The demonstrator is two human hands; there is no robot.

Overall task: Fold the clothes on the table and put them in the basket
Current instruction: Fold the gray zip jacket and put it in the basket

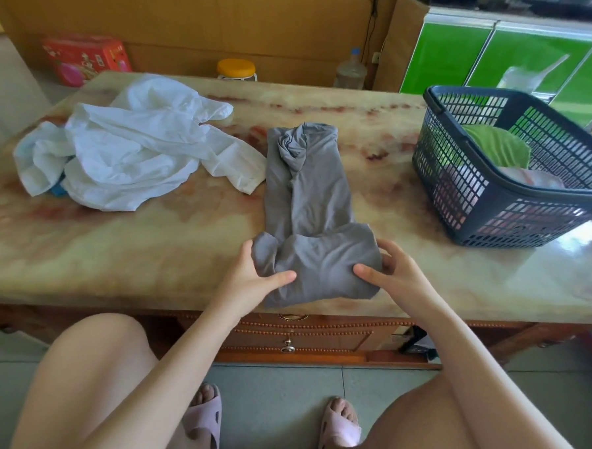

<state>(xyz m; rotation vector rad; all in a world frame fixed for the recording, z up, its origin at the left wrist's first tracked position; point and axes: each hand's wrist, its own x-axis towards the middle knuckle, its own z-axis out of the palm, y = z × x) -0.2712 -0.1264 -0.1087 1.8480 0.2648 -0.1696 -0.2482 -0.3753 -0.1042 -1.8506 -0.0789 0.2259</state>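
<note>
A grey garment [309, 203] lies lengthwise on the marble table [151, 245], folded into a narrow strip with its near end turned over into a thick fold. My left hand [252, 274] grips the left side of that fold, thumb on top and fingers under the cloth. On the fold's right side my right hand [391, 270] grips the same way. A crumpled white garment [129, 154] lies at the table's left. The dark plastic basket [492, 193] stands at the right and holds a green item [496, 145] and a pink one [532, 181].
A jar with an orange lid [236, 69] and a plastic water bottle [350, 71] stand behind the table's far edge. A red box [85, 58] sits at the back left, a green cabinet [505, 55] at the back right. My knees and slippered feet are below the table's near edge.
</note>
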